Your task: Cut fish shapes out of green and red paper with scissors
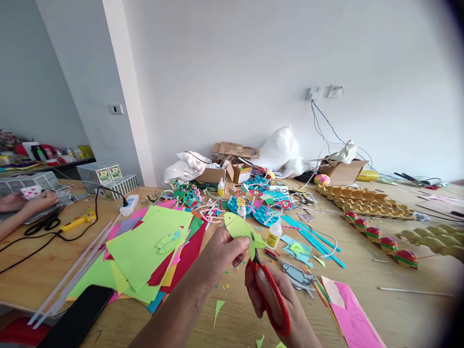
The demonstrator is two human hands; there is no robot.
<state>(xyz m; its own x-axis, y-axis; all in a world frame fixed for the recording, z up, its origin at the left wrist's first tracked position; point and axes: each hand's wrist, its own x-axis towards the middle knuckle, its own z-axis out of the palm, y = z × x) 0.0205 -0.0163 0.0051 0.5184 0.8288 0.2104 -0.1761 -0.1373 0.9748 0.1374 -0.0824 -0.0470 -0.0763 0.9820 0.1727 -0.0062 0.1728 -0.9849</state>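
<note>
My left hand (226, 251) pinches a light green paper fish (237, 224) with a drawn eye and gill line, held above the table. My right hand (277, 295) grips red-handled scissors (282, 314), fingers through the loops. The blades meet the paper near the fish's tail; part of them is behind the paper. Below lies a thin green paper scrap (218, 309). Grey-blue fish cutouts (297, 276) rest to the right of the scissors, and a glue bottle (273, 234) stands just beyond my hands.
Left, coloured paper sheets (141, 246) are stacked near a black phone (78, 319) and a yellow glue gun (78, 220). Egg cartons (362, 203) and pink paper (355, 309) lie right. Cardboard boxes (212, 176) stand by the wall. Another person's hands (36, 200) work far left.
</note>
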